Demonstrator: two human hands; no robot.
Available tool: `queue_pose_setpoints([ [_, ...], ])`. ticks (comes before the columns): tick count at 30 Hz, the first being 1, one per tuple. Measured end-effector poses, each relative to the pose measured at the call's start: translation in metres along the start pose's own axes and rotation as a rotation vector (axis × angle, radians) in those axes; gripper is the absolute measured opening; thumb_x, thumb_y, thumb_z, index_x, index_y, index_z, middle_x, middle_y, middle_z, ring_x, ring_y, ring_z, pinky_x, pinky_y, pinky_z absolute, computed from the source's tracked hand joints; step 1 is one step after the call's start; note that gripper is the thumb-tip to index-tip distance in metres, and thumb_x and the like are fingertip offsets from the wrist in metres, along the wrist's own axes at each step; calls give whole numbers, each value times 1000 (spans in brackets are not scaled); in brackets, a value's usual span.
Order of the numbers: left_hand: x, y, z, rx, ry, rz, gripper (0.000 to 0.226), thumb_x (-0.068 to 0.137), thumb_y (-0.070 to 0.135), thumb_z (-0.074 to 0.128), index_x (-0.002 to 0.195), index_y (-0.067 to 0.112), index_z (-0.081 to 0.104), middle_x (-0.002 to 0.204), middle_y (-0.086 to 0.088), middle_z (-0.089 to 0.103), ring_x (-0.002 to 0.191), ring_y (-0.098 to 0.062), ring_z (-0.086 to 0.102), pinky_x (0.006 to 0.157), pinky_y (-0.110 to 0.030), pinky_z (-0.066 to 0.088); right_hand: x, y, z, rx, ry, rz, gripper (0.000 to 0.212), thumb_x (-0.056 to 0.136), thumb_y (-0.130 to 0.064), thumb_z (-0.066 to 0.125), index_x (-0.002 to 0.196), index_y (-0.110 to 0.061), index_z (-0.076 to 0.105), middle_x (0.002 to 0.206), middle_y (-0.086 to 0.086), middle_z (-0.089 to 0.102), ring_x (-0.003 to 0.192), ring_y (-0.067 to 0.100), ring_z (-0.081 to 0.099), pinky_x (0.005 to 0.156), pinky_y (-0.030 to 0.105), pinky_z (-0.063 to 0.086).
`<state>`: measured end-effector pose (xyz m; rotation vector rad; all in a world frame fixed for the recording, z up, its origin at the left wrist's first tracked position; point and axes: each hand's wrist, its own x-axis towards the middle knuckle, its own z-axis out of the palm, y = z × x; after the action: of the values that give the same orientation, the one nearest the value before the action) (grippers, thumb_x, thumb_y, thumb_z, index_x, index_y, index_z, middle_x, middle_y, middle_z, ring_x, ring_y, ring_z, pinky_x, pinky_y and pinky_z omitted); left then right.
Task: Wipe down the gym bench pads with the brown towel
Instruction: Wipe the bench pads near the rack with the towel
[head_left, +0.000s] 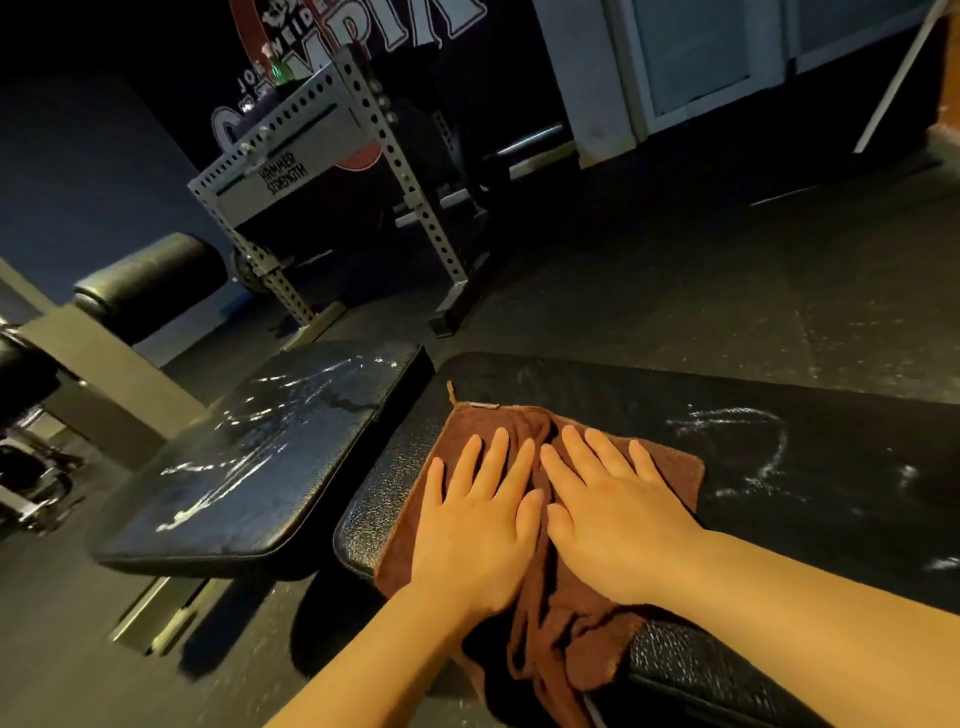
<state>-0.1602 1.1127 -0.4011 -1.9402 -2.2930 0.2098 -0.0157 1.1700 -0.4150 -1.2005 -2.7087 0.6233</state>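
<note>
Head view. The towel (566, 525) lies at lower centre of the frame, spread over the near end of the long pad (779, 467), with one loose fold hanging off the pad's front edge toward the bottom of the frame. My left hand (480, 525) and right hand (618, 509) rest flat on it side by side, fingers straight and spread; neither grips or pinches the cloth, both only press it down. White streaks (748, 447) show on the long pad at right of the towel, and more streaks cover the short pad (270, 457) at centre left, which stands just beside the long pad across a narrow gap.

I judge the towel light, soft and limp: it will bunch under a push unless the palms hold it flat, so the place to bear on is its middle, where my hands now are. The hanging fold could drag or slip off the edge. The pad surface looks textured and firm, likely giving good friction when wet. A rack (332, 171) stands at upper left.
</note>
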Motion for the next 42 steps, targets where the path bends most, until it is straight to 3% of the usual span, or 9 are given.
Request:
queue_pose_setpoints([
  [2, 4, 0, -1, -5, -4, -18, 73, 69, 64, -27, 140, 47, -24, 152, 18, -28, 146, -9, -23, 117, -39, -16, 4, 4, -1, 19, 0, -11, 60, 105, -41, 18, 157, -24, -7, 163, 4, -20, 150, 24, -20, 121, 49, -10],
  [6, 23, -5, -3, 9, -24, -25, 63, 88, 64, -8, 149, 51, -13, 162, 17, -17, 150, -10, -17, 120, -43, -13, 17, 12, 7, 9, 81, 4, 59, 102, -46, 5, 157, -28, -8, 163, 2, -20, 149, 24, -22, 119, 51, -14],
  [8, 40, -6, -6, 6, -46, -23, 52, 103, 55, 10, 151, 49, -7, 164, 15, -13, 151, -11, -15, 120, -44, -12, 27, 18, 6, 24, 104, 16, 58, 104, -46, 9, 157, -30, -8, 163, 1, -20, 149, 22, -21, 119, 51, -14],
  [10, 59, -8, -8, 20, -49, -4, 52, 105, 50, 16, 152, 48, -6, 165, 13, -11, 152, -13, -13, 121, -45, -10, 38, 27, 2, 31, 121, 23, 58, 104, -48, 12, 157, -30, -7, 164, 0, -19, 150, 20, -20, 120, 49, -13],
  [26, 161, 1, -8, 4, -65, 46, 52, 106, 43, 15, 157, 39, 7, 167, 7, 3, 153, -17, -3, 121, -50, -6, 111, 75, -15, 46, 190, 172, 64, 100, -57, 10, 158, -31, -2, 166, 0, -3, 152, 21, -4, 123, 48, -3],
  [34, 131, 10, -6, -18, -37, 9, 53, 107, 39, 18, 158, 35, 4, 167, 3, -3, 153, -18, -6, 121, -45, -6, 87, 63, -6, 41, 205, 231, 62, 103, -53, 8, 158, -28, -3, 166, 3, -8, 152, 23, -10, 121, 47, -8],
  [38, 88, 21, -4, 0, -63, 41, 53, 107, 41, 16, 158, 34, -1, 166, 4, -8, 153, -18, -9, 121, -44, -7, 62, 60, -3, 26, 137, 207, 60, 103, -52, 8, 157, -29, -6, 165, 3, -14, 151, 23, -15, 121, 47, -10],
  [42, 55, 27, -1, 23, -60, 49, 59, 100, 50, 0, 157, 36, -5, 166, 5, -10, 153, -18, -11, 121, -45, -7, 33, 49, 3, 20, 115, 169, 59, 104, -50, 6, 157, -28, -8, 164, 2, -16, 151, 22, -16, 121, 46, -11],
])
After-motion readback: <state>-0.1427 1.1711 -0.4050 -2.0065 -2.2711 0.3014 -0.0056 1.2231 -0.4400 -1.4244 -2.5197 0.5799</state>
